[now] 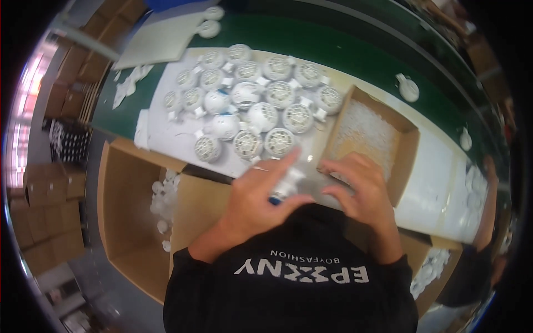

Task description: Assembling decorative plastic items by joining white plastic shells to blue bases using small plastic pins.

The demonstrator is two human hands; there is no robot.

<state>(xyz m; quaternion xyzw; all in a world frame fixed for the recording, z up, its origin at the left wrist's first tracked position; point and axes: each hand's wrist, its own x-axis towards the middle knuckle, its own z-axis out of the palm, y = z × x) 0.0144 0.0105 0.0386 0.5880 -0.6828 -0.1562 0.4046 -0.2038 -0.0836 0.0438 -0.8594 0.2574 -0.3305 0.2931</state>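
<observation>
Your left hand's thumb and forefinger stand apart around a blurred white piece (291,178); whether your left hand (252,194) clamps it, I cannot tell. Your right hand (366,186) curves, fingers apart, by the cardboard tray (409,161). Beyond, round white housings (280,94) crowd the green tabletop's (355,58) white sheet (166,136).

- One head view, from the left of two fisheye cameras worn side by side
- Looks down from above, upright, over the wearer's shirt (294,297) and hands (252,197) to the worktop (425,202) beyond
- Near enough that hands and shirt fill much of the middle and lower part
- Very wide: takes in floor (114,291) at left, straight edges bending toward a dark rim
</observation>
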